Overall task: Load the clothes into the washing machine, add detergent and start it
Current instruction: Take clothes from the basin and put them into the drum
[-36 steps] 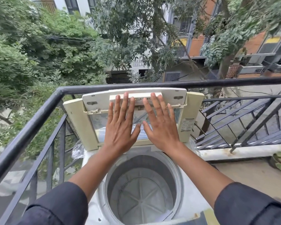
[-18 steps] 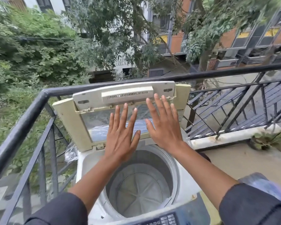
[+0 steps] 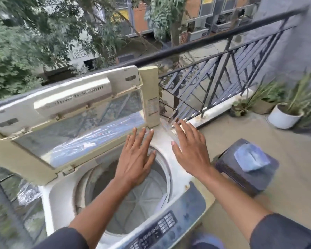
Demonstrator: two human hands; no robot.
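Note:
A white top-loading washing machine (image 3: 54,198) stands against the balcony railing. Its folding lid (image 3: 70,112) is raised and leans back. The drum (image 3: 138,200) looks bare inside. A blue control panel (image 3: 171,223) runs along the near edge. My left hand (image 3: 135,159) hovers flat over the drum's far rim, fingers apart, holding nothing. My right hand (image 3: 190,150) is spread over the machine's right rear corner, holding nothing. To the right, a folded light-blue cloth (image 3: 251,157) lies on a dark stool (image 3: 248,177).
A black metal railing (image 3: 214,51) borders the balcony behind and left of the machine. Potted plants, one in a white pot (image 3: 282,117), stand at the far right by a grey wall. Tan floor lies right of the machine. Crumpled plastic (image 3: 27,193) sits at the machine's left.
Both hands have come off the raised lid and moved down and right. The view has swung right, bringing the stool with the cloth and the plants into sight.

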